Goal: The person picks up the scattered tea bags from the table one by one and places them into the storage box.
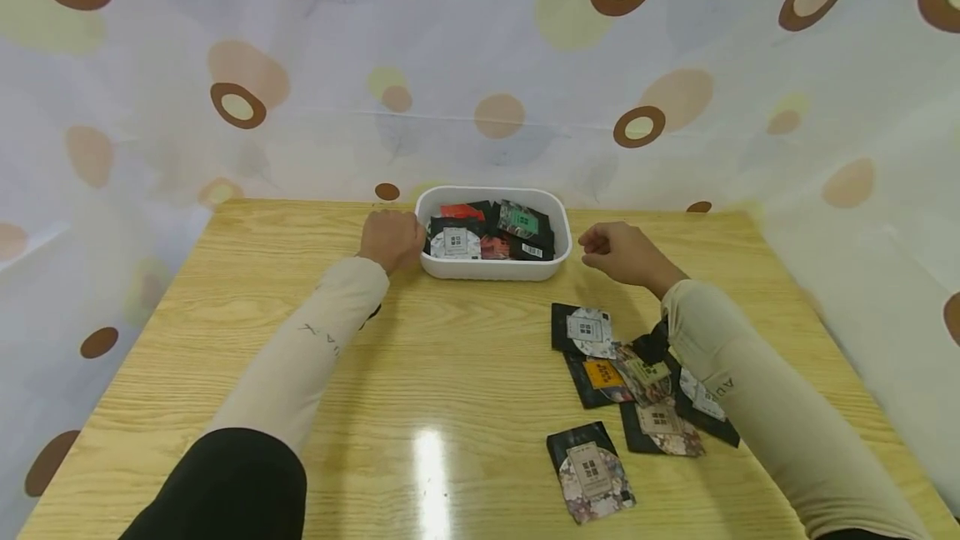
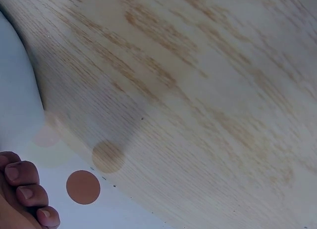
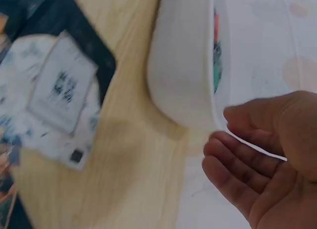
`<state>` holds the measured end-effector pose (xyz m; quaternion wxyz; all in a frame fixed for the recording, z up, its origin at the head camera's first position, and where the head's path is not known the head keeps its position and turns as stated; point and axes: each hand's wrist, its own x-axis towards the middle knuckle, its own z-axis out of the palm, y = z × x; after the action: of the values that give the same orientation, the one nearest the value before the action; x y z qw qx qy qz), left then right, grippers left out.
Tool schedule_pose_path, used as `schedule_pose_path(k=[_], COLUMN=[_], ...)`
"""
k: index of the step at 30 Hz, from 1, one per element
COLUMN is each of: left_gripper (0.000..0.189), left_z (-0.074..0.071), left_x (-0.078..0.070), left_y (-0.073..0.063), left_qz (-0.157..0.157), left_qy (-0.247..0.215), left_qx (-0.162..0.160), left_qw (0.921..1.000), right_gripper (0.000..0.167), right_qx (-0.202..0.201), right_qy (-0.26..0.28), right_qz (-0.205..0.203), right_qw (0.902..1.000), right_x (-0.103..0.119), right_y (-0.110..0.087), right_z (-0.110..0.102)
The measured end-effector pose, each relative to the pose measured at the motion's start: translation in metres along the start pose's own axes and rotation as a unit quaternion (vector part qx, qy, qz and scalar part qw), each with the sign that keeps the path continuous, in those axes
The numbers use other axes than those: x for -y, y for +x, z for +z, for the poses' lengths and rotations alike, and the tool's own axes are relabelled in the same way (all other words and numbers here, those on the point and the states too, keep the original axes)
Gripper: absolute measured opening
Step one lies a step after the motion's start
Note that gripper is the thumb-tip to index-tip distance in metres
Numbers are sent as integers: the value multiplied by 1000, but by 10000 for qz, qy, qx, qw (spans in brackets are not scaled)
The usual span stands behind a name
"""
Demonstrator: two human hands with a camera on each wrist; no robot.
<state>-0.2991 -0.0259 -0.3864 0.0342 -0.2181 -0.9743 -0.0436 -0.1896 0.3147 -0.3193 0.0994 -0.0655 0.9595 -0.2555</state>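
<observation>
A white plastic basket [image 1: 495,271] stands at the back of the table with several flat dark packets [image 1: 522,223] inside, some with green, red or white labels. Beside its left end is my left hand [image 1: 392,238], fingers curled in; nothing shows in its grasp. Those curled fingers [image 2: 30,182] also appear in the left wrist view, below the pale basket wall. Off the basket's right end, my right hand [image 1: 621,253] hangs with loosely bent fingers and holds nothing. In the right wrist view a small space separates its fingertips [image 3: 215,149] from the basket.
Several overlapping packets [image 1: 600,382] lie on the wooden table [image 1: 420,357], right of centre, partly under my right forearm. One packet [image 1: 592,473] lies apart near the front. A dotted curtain [image 1: 495,40] hangs behind the table and along its sides.
</observation>
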Motion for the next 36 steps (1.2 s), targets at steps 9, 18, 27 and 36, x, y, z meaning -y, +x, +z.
schedule_pose_path(k=[9,18,27,36], left_gripper=[41,42,43,42], left_z=[1,0,-3,-4], left_x=[1,0,-2,-2], left_y=[-1,-1,1,-1], left_qz=[-53,-100,-87,-84], left_qy=[24,82,127,104], left_qx=[91,79,320,277], left_qw=[9999,9999,9994,9995], right_gripper=[35,66,52,19], right_qx=[830,1334,1140,1120], right_qy=[-312,-805,-942,-68], right_qz=[-338,-371,-255,-401], right_qw=[9955,9871,9887,9929], right_x=[-15,-19,-26,-33], right_y=[-19,-22,-22,-21], right_z=[23,44,45,35])
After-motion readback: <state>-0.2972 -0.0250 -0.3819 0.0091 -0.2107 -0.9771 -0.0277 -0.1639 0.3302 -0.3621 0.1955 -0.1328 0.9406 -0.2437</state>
